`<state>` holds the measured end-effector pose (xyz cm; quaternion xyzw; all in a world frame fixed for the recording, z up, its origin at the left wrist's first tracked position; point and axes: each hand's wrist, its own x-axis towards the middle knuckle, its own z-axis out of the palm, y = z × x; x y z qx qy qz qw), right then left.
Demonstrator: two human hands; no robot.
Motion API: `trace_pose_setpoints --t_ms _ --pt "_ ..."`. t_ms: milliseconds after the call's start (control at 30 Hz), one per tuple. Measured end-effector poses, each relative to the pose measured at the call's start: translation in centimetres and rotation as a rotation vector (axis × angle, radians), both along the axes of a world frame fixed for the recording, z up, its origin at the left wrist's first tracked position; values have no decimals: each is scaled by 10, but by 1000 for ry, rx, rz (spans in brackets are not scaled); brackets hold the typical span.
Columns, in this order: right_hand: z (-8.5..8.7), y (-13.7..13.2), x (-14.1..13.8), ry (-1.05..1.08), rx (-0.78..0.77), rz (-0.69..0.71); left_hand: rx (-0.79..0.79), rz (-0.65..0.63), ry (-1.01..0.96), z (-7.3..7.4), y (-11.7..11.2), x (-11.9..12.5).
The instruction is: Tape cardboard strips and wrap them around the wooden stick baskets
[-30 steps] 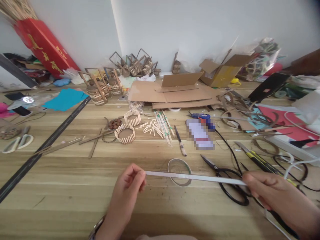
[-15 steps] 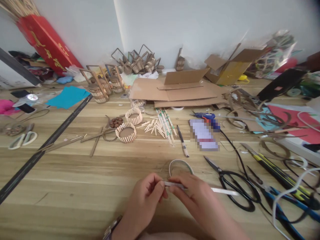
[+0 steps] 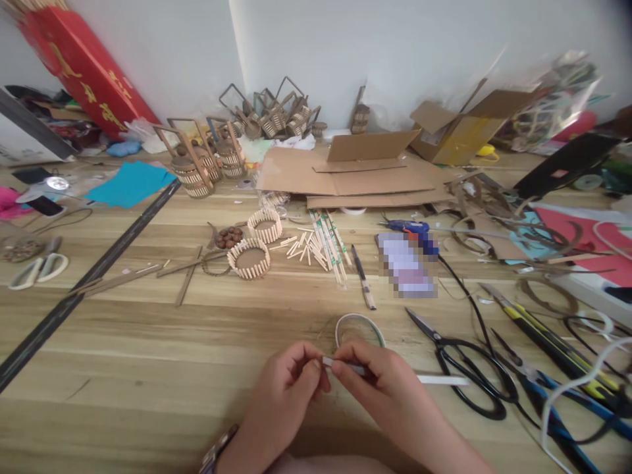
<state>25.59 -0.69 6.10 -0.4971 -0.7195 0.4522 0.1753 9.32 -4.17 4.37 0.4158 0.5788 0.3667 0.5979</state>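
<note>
A thin white strip point(image 3: 434, 379) lies level just above the wooden floor, low in the middle of the view. My left hand point(image 3: 286, 388) pinches its left end between thumb and fingertips. Close beside it, my right hand point(image 3: 380, 388) is closed on the same strip, and the rest of the strip sticks out to the right. Just behind the hands lies a roll of tape point(image 3: 359, 329). Black scissors point(image 3: 464, 378) lie to the right of my right hand.
Small stick-walled rings point(image 3: 249, 258), loose sticks point(image 3: 316, 245), a glue gun point(image 3: 409, 229) and cardboard sheets point(image 3: 355, 179) lie further back. Cutters, cables and cardboard hoops crowd the right side. A long black ruler point(image 3: 89, 283) runs along the left.
My right hand has slid left along the strip from its far right end until it sits next to my left hand. In the last half second little has moved.
</note>
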Motion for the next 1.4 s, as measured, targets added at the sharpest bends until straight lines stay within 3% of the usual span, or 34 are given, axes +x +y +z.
trace_pose_setpoints --t_ms 400,800,967,1067,1233,1300,1400 --pt "9 2 1 22 -73 -21 -47 21 -103 9 4 3" --pt "7 0 5 46 -155 -6 -86 -64 -70 11 3 3" --pt "7 -1 6 33 -112 8 -94 -103 -99 11 3 3" --pt "7 -2 6 37 33 -6 -106 -87 -118 10 3 3" --pt "6 -6 9 2 641 3 -117 -22 -92 5 4 2" --pt "5 -8 10 -62 735 59 -108 -14 -80 5 4 2" --pt "3 -10 10 -107 759 83 -99 -35 -58 7 3 3"
